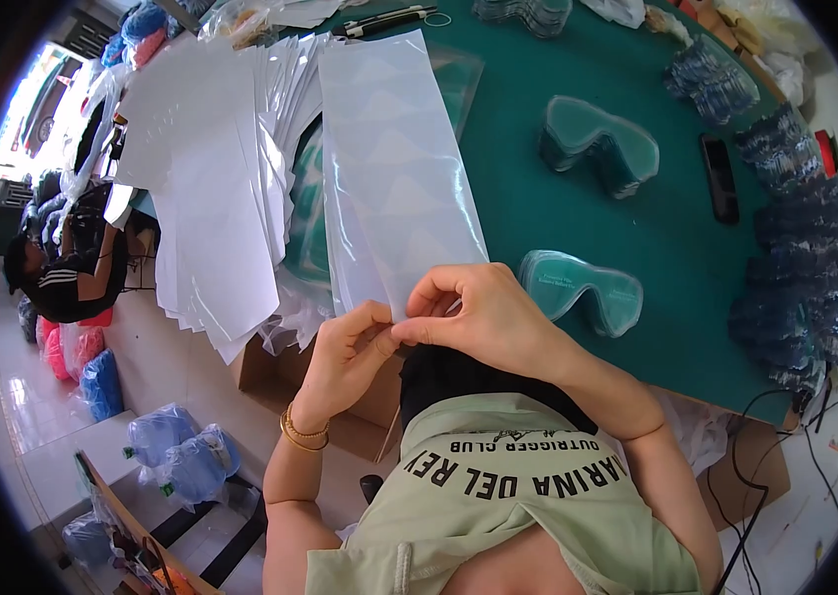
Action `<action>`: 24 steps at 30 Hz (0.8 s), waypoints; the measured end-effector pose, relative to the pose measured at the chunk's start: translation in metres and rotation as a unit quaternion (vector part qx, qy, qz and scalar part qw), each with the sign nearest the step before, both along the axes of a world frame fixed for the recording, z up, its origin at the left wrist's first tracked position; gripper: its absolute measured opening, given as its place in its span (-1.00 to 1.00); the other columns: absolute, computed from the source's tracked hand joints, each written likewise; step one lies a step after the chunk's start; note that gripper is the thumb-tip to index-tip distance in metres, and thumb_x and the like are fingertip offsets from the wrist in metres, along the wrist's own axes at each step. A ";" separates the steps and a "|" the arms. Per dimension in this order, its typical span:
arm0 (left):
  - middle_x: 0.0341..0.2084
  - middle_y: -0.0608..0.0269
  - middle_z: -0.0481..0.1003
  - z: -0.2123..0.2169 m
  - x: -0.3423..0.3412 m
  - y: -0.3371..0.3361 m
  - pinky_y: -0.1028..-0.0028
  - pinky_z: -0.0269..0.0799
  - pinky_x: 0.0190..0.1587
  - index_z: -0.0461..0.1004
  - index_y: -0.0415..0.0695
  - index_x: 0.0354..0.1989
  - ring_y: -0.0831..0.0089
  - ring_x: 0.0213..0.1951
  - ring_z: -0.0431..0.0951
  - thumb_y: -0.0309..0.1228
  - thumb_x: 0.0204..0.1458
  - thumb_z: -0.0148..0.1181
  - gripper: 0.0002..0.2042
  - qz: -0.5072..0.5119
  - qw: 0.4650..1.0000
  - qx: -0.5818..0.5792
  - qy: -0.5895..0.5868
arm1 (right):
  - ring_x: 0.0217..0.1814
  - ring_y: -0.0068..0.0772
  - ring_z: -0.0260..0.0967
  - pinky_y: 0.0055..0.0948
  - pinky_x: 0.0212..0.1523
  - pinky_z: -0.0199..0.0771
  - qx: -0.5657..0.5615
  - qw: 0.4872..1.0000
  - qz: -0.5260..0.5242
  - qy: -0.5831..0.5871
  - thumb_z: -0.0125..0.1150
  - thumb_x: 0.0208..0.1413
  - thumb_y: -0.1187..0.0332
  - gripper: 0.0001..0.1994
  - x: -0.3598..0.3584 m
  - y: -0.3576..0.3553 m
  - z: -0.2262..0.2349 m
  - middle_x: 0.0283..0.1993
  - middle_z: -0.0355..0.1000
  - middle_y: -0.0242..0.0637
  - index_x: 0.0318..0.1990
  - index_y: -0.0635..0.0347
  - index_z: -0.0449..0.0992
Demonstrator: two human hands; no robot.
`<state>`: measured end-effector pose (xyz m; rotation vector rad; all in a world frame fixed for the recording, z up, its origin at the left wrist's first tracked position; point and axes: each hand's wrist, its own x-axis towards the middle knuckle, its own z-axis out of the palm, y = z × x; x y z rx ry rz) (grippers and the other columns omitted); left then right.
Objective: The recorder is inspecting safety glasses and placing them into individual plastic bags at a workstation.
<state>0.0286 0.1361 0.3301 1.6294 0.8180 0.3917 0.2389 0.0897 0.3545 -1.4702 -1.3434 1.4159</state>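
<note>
Both hands meet at the near edge of the green worktop (pixel 578 238), pinching the lower end of a long clear film strip (pixel 394 169). The left hand (pixel 345 357) has thumb and fingers closed on the strip's bottom edge — its grip is grasping the film. The right hand (pixel 483 317) curls over from the other side, fingertips pressed on the same edge just beside the left thumb, so its grip holds the film too.

The strip runs away from the hands up the worktop, lying flat, with pale triangular shapes showing through it. To its left a fanned stack of white sheets (pixel 211 188) overhangs the worktop's edge. To the right, well apart from the strip, lie two clear goggle lenses — one (pixel 583 288) near the right hand, the other (pixel 602 144) farther up. A dark flat device (pixel 718 178) lies beyond them, and stacks of blue-tinted lenses (pixel 796 268) line the right rim. A gold bracelet (pixel 302 431) sits on the left wrist.
</note>
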 end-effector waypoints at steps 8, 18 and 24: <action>-0.40 0.17 0.59 -0.008 0.002 0.001 0.56 0.49 -0.22 0.42 -0.31 -0.31 0.53 -0.25 0.61 -0.55 0.20 0.10 -0.93 0.010 1.000 0.017 -0.021 | -0.33 -0.57 0.51 -0.54 -0.24 0.49 -0.043 0.998 0.000 0.048 0.32 0.09 0.36 -0.80 0.003 0.007 -0.002 -0.40 0.59 -0.27 -0.31 0.39 0.59; -0.43 0.20 0.57 -0.009 -0.011 -0.002 0.59 0.43 -0.26 0.42 -0.30 -0.33 0.59 -0.41 0.52 -0.55 0.20 0.07 -0.92 0.131 0.985 -0.095 -0.064 | -0.26 -0.52 0.48 -0.55 -0.22 0.53 -0.026 0.958 -0.106 0.265 0.21 0.08 0.42 -0.88 0.023 0.005 -0.019 -0.23 0.52 -0.20 -0.34 0.32 0.52; -0.54 0.27 0.51 -0.012 -0.029 -0.008 0.64 0.31 -0.41 0.40 -0.25 -0.39 0.65 -0.54 0.41 -0.50 0.20 0.06 -0.87 0.263 0.963 -0.056 0.008 | -0.17 -0.40 0.31 -0.54 -0.21 0.54 -0.007 0.729 -0.173 0.663 0.08 0.11 0.47 -0.85 0.115 -0.029 -0.014 -0.24 0.27 -0.17 -0.40 0.24 0.22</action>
